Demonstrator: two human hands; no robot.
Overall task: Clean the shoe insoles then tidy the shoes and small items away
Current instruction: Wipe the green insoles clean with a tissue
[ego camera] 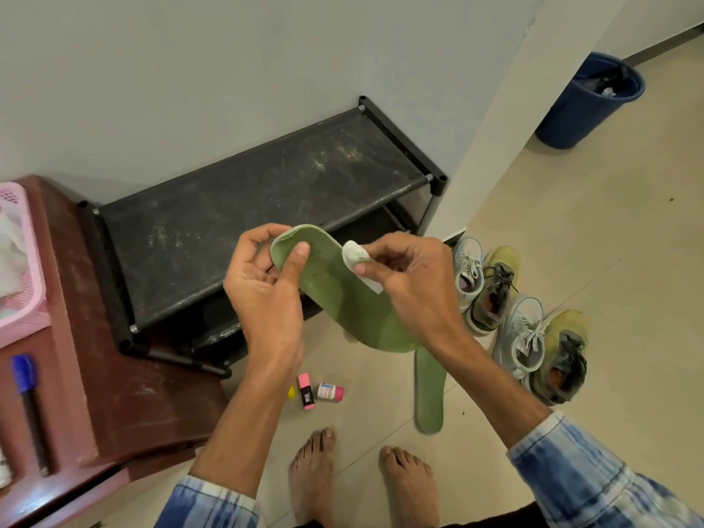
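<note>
The left grip (pixel 263 287) curls round one end of a green insole (pixel 343 302); the right grip (pixel 415 283) pinches a white wipe (pixel 356 257) against its edge.

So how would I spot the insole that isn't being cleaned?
Find the black shoe rack against the wall, then the shoes on the tiled floor to its right. The loose insole lies flat just left of them: green like its twin, which the left hand holds up.
</note>
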